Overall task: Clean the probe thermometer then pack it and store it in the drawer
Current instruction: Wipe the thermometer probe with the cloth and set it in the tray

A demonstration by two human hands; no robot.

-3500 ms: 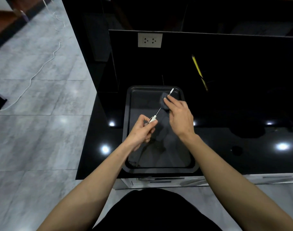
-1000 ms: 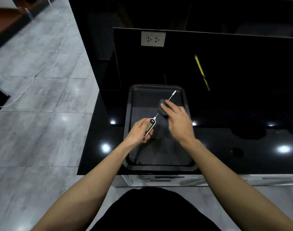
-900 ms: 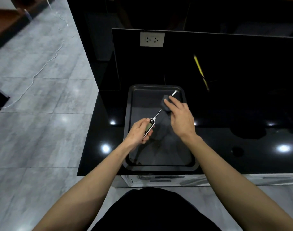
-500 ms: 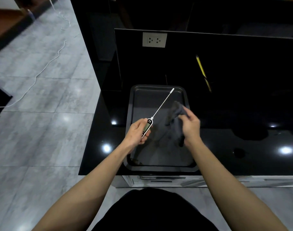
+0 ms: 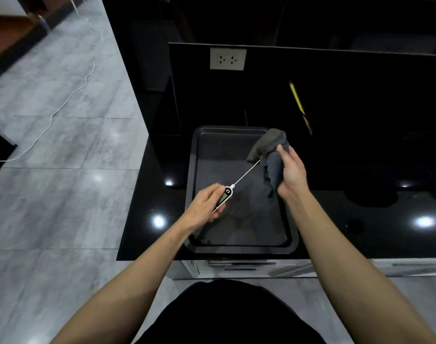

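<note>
My left hand [image 5: 204, 204] grips the white handle of the probe thermometer [image 5: 226, 194], display up, over the black tray [image 5: 194, 170]. Its thin metal probe [image 5: 246, 174] slants up and right. The probe's tip is hidden behind a grey cloth [image 5: 271, 155]. My right hand [image 5: 292, 173] holds that bunched cloth above the tray's far right corner, with the cloth hanging over the probe's end.
The tray sits on a glossy black counter [image 5: 361, 214] near its left end. A yellow pencil-like stick [image 5: 297, 103] leans against the black back panel. A wall socket [image 5: 227, 58] is above. White drawer fronts [image 5: 239, 268] show under the counter edge. Grey tiled floor lies left.
My right hand lifted the cloth off the probe half a second ago, then raised it up and right to the probe's tip. The left hand keeps holding the handle almost still.
</note>
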